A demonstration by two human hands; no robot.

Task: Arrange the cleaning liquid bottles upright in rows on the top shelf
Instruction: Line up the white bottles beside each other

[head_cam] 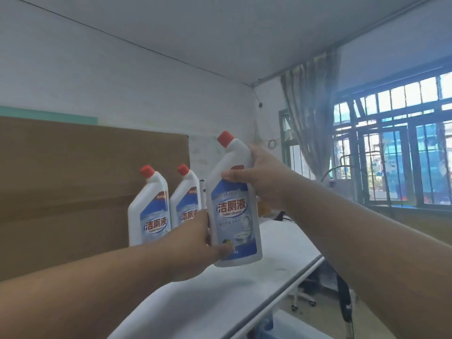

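Two hands were clamped on one toilet cleaner bottle [233, 204] at centre frame — the left hand [204, 237] gripped its base, the right hand [259, 177] its shoulder — just above the white top shelf [244, 285]. Two standing bottles [149, 206] were seen upright behind, left of centre.

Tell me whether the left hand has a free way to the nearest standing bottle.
Probably not yet: the left hand grips the base of the held bottle, which the right hand also holds. The nearest standing bottle stands just behind its wrist.
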